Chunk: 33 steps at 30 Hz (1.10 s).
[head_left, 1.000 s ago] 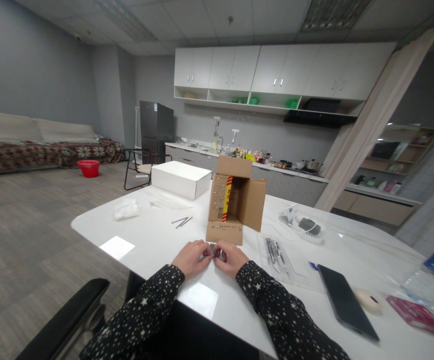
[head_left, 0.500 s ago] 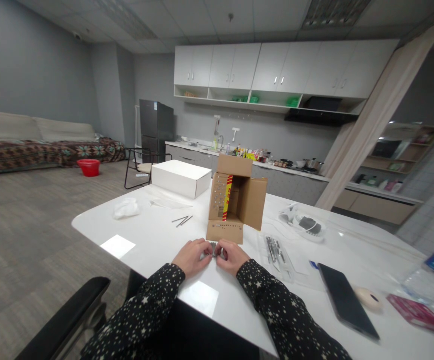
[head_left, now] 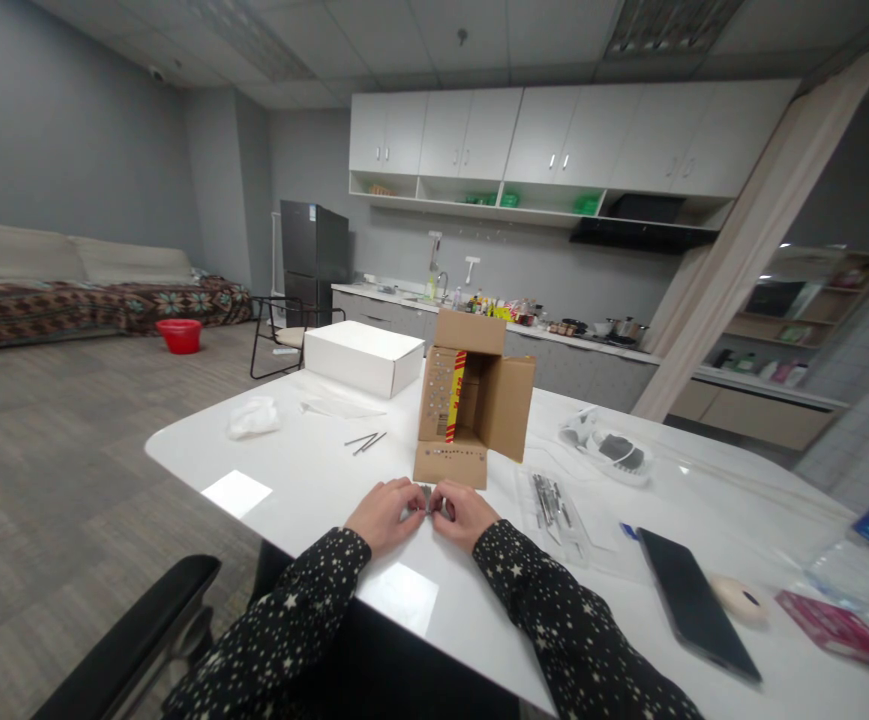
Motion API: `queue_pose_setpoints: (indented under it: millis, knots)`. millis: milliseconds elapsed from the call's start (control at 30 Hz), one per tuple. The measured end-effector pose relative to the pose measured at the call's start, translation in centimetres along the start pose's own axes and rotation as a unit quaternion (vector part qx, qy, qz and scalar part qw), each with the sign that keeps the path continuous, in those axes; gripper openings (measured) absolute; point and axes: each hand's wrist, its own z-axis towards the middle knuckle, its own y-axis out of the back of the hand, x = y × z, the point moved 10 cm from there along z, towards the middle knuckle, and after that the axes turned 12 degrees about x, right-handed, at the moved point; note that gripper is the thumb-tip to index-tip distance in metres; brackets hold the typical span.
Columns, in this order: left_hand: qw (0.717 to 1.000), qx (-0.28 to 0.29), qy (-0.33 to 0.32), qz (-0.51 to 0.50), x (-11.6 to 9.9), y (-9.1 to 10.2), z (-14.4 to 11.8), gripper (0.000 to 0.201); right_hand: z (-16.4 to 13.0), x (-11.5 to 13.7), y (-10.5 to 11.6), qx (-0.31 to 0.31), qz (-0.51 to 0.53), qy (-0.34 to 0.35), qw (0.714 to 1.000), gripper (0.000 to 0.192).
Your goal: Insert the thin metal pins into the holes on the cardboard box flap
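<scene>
My left hand [head_left: 387, 513] and my right hand [head_left: 464, 512] meet at the near side of the white table [head_left: 299, 480]. Fingers and thumbs of both are pinched around a small grey metal piece [head_left: 426, 492], mostly hidden between them; its exact kind is not clear. Just beyond my fingertips stands an open cardboard box [head_left: 505, 400], its near flap [head_left: 449, 464] lying toward me with a row of small dots or holes. To the right, a clear plastic case [head_left: 554, 512] holds several slim metal tools. A few thin dark metal rods [head_left: 365, 442] lie to the left.
A white box [head_left: 365, 355] and crumpled plastic [head_left: 254, 417] occupy the table's left side. On the right are a white tray with a grey item [head_left: 620, 452], a phone [head_left: 696, 600], a beige mouse-like object [head_left: 738, 598], a red packet [head_left: 839, 628] and a bottle [head_left: 865, 550].
</scene>
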Motion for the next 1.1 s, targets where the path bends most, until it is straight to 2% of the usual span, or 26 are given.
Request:
queue_pose_setpoints:
  millis: [167,300,500,633,767,833,1100]
  knots:
    - [1.0,0.002,0.005,0.001,-0.1,0.1,0.0,0.012,0.0,0.3,0.3,-0.009,0.005,-0.002,1.0,0.011]
    - [1.0,0.005,0.011,-0.001,-0.2,0.2,0.0,0.012,-0.1,-0.5,0.5,-0.033,0.036,-0.015,0.999,0.01]
    - [1.0,0.001,0.026,-0.008,-0.1,0.3,0.0,0.015,0.2,-4.7,1.3,-0.122,0.156,-0.066,0.978,0.003]
    - [0.999,0.001,0.036,-0.009,-0.1,0.6,-0.1,0.016,0.2,-7.6,2.1,-0.186,0.262,-0.103,0.941,0.018]
    - [0.999,-0.004,0.039,-0.008,0.0,0.6,-0.1,0.016,0.6,-8.9,1.6,-0.174,0.355,-0.145,0.907,0.036]
    - [0.999,-0.008,0.042,-0.007,0.1,0.6,-0.1,0.016,0.8,-8.9,1.4,-0.166,0.373,-0.147,0.901,0.039]
    - [0.999,-0.02,0.049,0.005,0.2,0.7,0.0,0.017,1.6,-8.7,0.7,-0.138,0.342,-0.142,0.919,0.042]
